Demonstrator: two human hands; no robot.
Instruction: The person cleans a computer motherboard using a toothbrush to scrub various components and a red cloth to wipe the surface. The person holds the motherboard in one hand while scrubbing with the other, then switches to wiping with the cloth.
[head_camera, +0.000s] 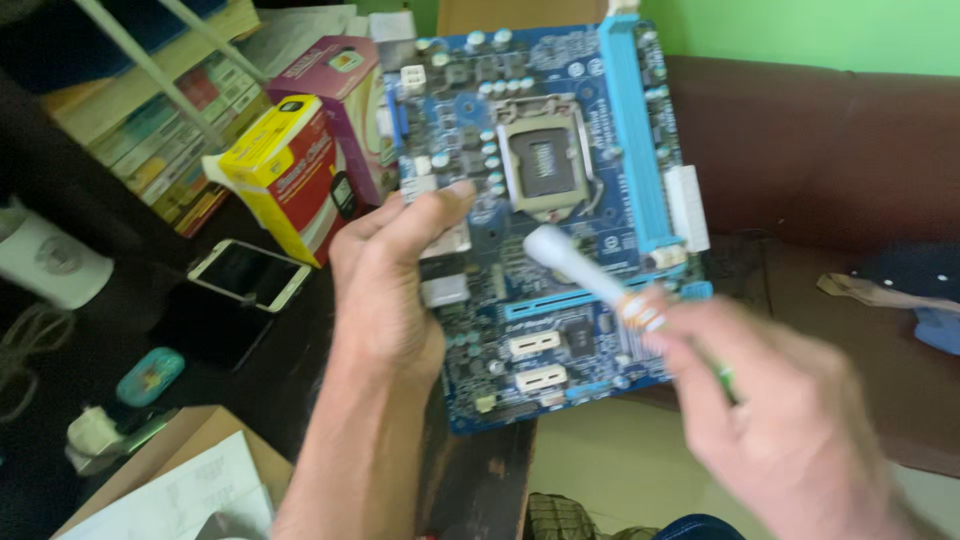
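Motherboard (560, 200): blue, held up tilted over the counter (250, 350).
Left hand (385, 290): grip grasping its left edge.
Right hand (770, 410): grip clenched on a white-tipped brush (590, 275), blurred.

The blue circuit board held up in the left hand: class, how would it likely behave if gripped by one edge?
The blue circuit board probably stays stiff; it shows no sag in the left hand. Its many small raised parts suggest fragility.
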